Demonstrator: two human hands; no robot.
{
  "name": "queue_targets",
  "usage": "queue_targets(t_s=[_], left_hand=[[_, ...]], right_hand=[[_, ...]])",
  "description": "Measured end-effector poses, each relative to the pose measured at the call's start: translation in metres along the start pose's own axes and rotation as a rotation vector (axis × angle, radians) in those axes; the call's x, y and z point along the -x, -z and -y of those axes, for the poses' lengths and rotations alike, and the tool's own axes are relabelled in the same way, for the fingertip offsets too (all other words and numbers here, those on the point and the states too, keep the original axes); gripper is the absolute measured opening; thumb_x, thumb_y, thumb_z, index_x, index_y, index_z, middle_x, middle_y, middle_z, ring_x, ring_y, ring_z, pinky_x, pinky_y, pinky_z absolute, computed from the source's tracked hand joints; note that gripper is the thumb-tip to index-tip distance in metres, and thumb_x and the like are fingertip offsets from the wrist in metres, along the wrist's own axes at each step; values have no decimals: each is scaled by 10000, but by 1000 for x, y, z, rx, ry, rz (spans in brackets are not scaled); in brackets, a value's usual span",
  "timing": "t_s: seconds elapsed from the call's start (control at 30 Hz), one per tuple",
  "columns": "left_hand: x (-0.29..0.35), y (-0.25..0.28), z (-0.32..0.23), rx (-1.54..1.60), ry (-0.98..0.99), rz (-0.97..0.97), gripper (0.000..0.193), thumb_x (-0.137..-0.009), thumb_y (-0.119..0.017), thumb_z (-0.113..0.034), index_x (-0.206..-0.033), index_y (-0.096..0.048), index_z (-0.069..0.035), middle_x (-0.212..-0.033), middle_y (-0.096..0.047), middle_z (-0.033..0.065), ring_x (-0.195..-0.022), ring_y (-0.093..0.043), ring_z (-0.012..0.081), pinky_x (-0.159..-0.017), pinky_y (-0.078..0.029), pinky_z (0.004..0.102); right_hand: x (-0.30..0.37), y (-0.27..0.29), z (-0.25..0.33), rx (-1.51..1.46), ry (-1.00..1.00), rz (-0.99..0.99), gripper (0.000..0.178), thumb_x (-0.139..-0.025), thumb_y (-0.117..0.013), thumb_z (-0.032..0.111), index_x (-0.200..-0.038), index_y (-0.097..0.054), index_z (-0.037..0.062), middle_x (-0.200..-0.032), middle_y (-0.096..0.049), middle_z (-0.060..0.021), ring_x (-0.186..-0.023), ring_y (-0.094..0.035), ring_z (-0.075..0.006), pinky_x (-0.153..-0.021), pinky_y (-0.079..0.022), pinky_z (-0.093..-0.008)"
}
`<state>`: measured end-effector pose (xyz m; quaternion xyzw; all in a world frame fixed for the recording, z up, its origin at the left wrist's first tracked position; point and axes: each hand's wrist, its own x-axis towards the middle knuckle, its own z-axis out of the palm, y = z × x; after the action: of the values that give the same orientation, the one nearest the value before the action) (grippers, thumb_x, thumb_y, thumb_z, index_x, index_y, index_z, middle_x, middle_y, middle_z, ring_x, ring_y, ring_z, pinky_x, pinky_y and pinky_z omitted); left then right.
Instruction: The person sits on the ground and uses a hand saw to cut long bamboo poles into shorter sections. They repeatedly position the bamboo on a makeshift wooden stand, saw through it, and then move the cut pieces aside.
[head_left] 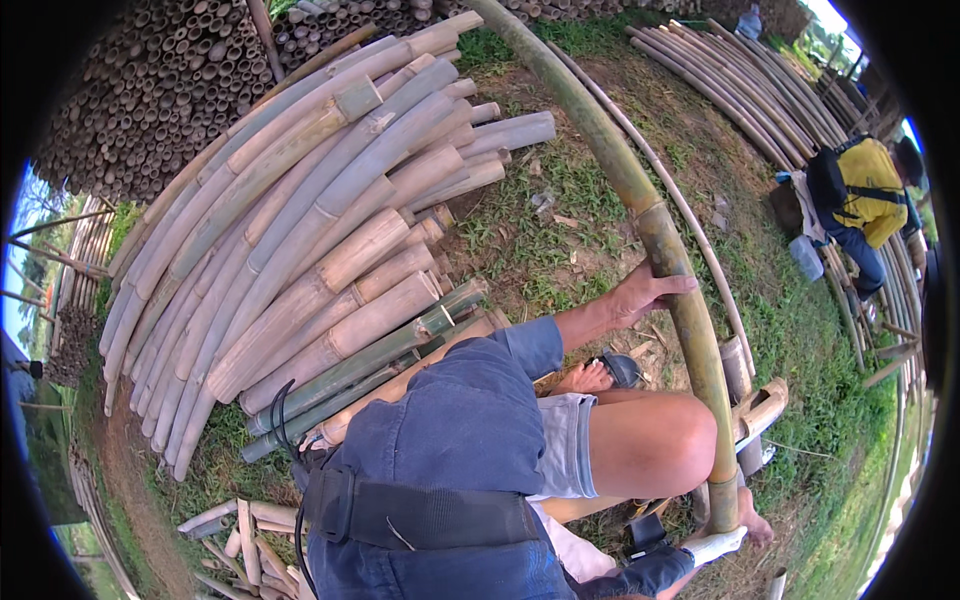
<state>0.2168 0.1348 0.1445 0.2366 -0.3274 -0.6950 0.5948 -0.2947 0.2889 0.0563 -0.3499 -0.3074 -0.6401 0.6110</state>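
Observation:
A long, greenish-yellow bamboo pole (690, 330) crosses the view from the top down to the lower right, past my bent knee. My left hand (648, 295) is closed on it, with the thumb laid over the near side. At the pole's lower end, my right hand (714, 546), in a white glove, is against the cut end; its fingers are partly hidden behind the pole. A split bamboo piece (762, 410) with a pale cut face sits just right of the pole, by an upright bamboo post (737, 370).
Large stacked bamboo poles (330, 210) fill the left side. A thin pole (690, 215) lies on the grass beside mine. Short bamboo offcuts (250, 550) are scattered at the lower left. A person in a yellow top (868, 190) bends over poles at the right.

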Motion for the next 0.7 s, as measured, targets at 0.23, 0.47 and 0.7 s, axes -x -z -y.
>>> queue_targets(t_s=[0.23, 0.47, 0.7], left_hand=[[121, 45, -188, -198, -514, -77, 580, -994, -861, -246, -1434, -531, -63, -1328, -659, 91, -1246, -679, 249, -1061, -596, 464], [266, 106, -300, -172, -731, -507, 454, -1062, -782, -319, -1369, -621, -26, -1329, -715, 113, -1243, -707, 257, -1131, -568, 494], [367, 167, -389, -173, -945, -781, 538, -1018, -835, -306, -1437, -605, -58, -1419, -685, 113, -1326, -665, 261, -1160, -553, 482]], right_hand=[[-154, -50, -147, 1667, -140, -1139, 768, -1080, -644, 586, -1561, -472, 13, -1509, -499, -223, -1392, -538, -350, -1207, -462, -498], [-322, 12, -288, 1712, -720, -520, 501, -1122, -542, 607, -1406, -651, 209, -1322, -639, -34, -1145, -650, -178, -892, -582, -372], [-371, -54, -510, 1504, -861, -22, 575, -1148, -573, 463, -1615, -512, 133, -1432, -621, -127, -1198, -683, -216, -912, -606, -375]])
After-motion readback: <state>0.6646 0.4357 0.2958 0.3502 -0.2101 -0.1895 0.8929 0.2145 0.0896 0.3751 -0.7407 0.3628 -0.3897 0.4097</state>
